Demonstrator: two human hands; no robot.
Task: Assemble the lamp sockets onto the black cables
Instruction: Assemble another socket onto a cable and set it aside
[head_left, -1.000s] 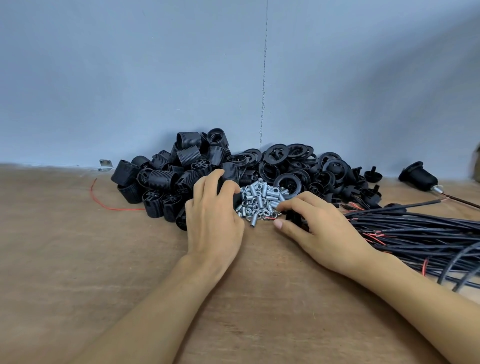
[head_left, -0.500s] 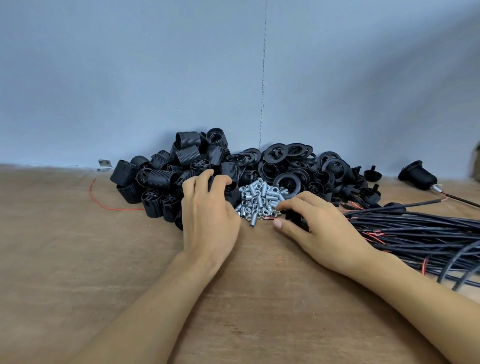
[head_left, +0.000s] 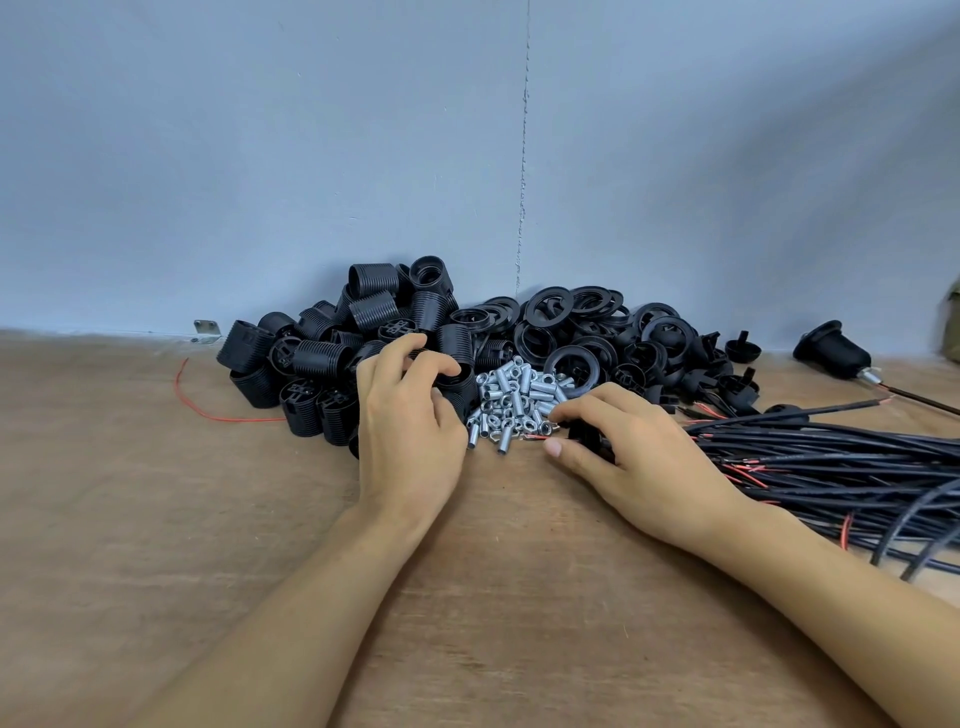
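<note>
Wooden desk (head_left: 156, 519) against a blue-grey wall: the left hand (head_left: 410, 431) curls round a lamp socket (head_left: 460, 392) at the pile's near edge. The right hand (head_left: 639, 467) pinches a small black piece (head_left: 587, 439), and the black cables (head_left: 831, 452) stretch lengthwise off to the right, nearest that hand.

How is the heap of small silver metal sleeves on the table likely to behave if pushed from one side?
The silver sleeves lie loose in a heap, so they would probably scatter rather than slide together. Many are round tubes on the flat wooden table, so some would likely roll. Being small and shiny, they may slip when pinched.
</note>
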